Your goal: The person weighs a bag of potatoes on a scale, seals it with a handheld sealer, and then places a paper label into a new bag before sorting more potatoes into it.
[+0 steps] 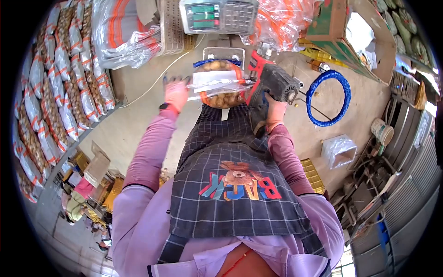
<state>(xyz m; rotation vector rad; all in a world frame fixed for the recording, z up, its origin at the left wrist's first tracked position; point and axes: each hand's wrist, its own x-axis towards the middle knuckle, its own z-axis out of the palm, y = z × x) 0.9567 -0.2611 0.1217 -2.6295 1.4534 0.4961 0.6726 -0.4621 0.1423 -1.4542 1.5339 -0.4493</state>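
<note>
The right hand (276, 111), its arm reaching forward, is wrapped round a red-and-black power tool (272, 82). Just left of the tool lies a filled bag (222, 100); past it, the blurred left hand (176, 94) seems open, fingers spread, empty.

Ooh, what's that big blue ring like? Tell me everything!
The blue ring is bright, shiny and wrinkly, as if wrapped in plastic. It's one round loop with a wide hole, and a thin dark rod shows through it. It's out past the person's right hand. No hand touches it. I can't tell what it rests on.
</note>
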